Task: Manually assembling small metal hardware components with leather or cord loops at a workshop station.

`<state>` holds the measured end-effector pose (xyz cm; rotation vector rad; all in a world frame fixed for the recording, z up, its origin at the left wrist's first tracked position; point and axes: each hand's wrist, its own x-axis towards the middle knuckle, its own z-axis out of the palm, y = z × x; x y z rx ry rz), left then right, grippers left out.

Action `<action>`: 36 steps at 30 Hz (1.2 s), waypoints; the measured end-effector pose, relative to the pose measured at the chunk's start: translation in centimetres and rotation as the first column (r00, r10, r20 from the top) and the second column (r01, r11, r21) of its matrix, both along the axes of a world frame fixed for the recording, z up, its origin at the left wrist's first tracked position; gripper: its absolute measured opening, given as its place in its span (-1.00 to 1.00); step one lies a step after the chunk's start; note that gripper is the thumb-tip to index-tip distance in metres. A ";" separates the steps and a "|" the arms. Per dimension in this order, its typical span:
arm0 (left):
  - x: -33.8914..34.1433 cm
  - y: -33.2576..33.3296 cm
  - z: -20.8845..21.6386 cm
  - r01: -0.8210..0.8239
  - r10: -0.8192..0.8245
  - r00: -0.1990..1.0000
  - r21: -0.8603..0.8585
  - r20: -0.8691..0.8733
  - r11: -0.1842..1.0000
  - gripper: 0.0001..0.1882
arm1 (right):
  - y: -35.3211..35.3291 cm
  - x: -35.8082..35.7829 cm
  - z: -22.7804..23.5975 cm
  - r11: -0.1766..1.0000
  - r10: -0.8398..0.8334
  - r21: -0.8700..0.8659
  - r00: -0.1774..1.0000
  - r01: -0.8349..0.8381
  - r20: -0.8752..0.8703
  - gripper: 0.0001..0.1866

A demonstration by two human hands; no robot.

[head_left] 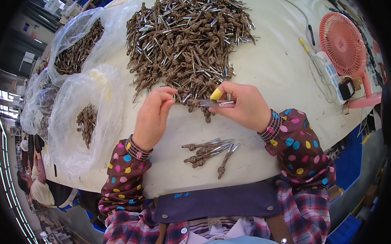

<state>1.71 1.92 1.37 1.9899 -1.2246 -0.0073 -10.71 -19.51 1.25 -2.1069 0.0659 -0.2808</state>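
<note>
My right hand grips small thread snips with a pinkish handle; their metal blades point left toward my other hand. A yellow cover sits on one of its fingertips. My left hand is closed in a pinch on what looks like a thin brown cord, whose outline blends into the cords behind. Just beyond both hands lies a large heap of knotted brown cords with silvery metal tips. Nearer to me, several finished-looking knotted cords lie in a small group, and one separate cord sits to their right.
Clear plastic bags holding more brown cords stand at the left. A pink fan, a white power strip and a yellow-handled tool are at the right of the pale table. Another person is at the far left.
</note>
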 end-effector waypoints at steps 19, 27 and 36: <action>0.7 3.1 0.7 0.035 0.059 0.747 0.127 -0.662 0.991 -0.68 | 0.6 -0.1 0.8 0.974 0.184 0.159 0.971 -0.160 -0.154 -0.70; -2.5 -3.8 -0.6 -0.107 -0.211 0.346 -0.262 -0.914 0.959 -0.66 | 1.2 0.7 -2.5 0.793 -0.007 0.610 1.000 0.005 0.002 -0.70; -2.2 -3.4 -0.6 -0.117 -0.085 0.681 -0.223 -0.727 0.968 -0.62 | 0.7 0.6 -1.9 0.906 -0.116 0.401 0.990 0.136 -0.074 -0.80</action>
